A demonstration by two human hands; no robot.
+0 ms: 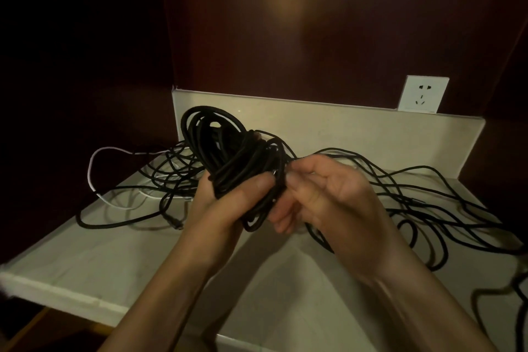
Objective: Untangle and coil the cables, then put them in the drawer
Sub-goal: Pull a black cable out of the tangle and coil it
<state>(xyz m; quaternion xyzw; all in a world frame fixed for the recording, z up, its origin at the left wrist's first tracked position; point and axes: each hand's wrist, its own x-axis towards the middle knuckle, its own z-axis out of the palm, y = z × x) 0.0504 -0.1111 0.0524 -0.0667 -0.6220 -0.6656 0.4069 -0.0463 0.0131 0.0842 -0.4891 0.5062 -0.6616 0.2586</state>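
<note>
We are coiling: our left hand (228,197) is gripping the black coil (228,151) above the desk (114,251), our right hand (323,194) pinching its strand. Next, we judge, another loop from the loose cable (414,194).

Coiled cable bundle (228,148) held above the counter (85,260), loose cables (414,200) trailing right, wall socket (423,93) behind

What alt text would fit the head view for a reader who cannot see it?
A left hand grips a coiled bundle of black cable while the right hand pinches a strand beside it. Loose black cable and a white cable sprawl across the pale counter.
</note>
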